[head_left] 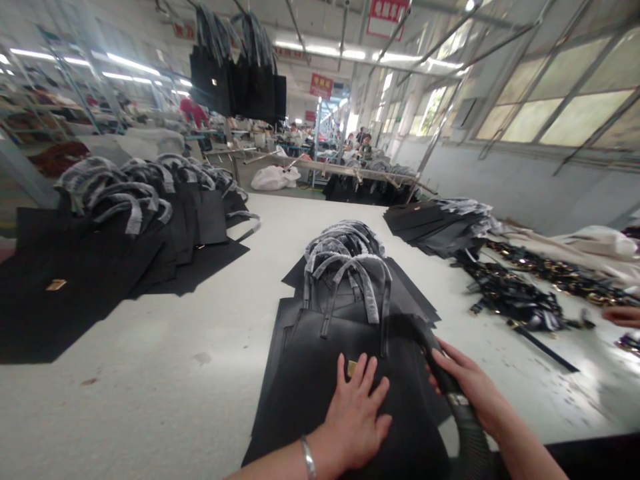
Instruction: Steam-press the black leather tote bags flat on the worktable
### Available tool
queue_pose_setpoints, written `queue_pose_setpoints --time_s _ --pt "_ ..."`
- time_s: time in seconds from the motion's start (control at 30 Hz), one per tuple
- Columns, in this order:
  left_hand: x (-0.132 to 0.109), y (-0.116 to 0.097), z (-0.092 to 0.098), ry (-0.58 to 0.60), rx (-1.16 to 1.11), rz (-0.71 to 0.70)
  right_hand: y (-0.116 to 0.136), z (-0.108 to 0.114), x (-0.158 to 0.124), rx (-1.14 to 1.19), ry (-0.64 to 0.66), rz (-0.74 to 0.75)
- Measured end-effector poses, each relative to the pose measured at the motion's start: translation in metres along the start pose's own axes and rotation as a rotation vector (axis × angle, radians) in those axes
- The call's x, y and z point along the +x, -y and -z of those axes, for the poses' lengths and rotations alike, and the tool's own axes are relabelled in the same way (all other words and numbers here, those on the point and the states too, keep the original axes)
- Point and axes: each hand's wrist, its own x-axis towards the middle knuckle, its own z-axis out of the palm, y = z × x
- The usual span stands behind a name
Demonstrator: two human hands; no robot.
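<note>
My left hand (356, 415) lies with fingers spread on the front of a black handbag (320, 347). Its fingertips reach the small gold plate (352, 368) on the bag. The bag is topmost on a stack, and the handles (350, 267) at its far end are wrapped in clear plastic. My right hand (467, 377) is wrapped round a black hose nozzle (443, 367) with a silver ring. From the ring a ribbed hose (474, 440) runs down toward the bottom edge. The nozzle's mouth rests close to the bag's upper right; whether it touches cannot be made out.
Black bag pieces with wrapped handles (165, 233) are heaped at the left. Another pile of panels (440, 223) lies back right, beside black straps with gold hardware (525, 297). Another person's hand (623, 316) shows at the right edge. Finished bags (240, 73) hang overhead.
</note>
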Motion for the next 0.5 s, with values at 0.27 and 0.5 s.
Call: queue_pose_setpoints --time_s 0.27,0.5 --pt "-0.001 0.0 -0.001 -0.018 -0.02 0.01 -0.012 0.021 -0.037 0.011 -0.046 -0.093" --pt "-0.001 0.0 0.002 -0.019 -0.024 0.012 -0.024 -0.022 -0.028 0.032 0.051 -0.145"
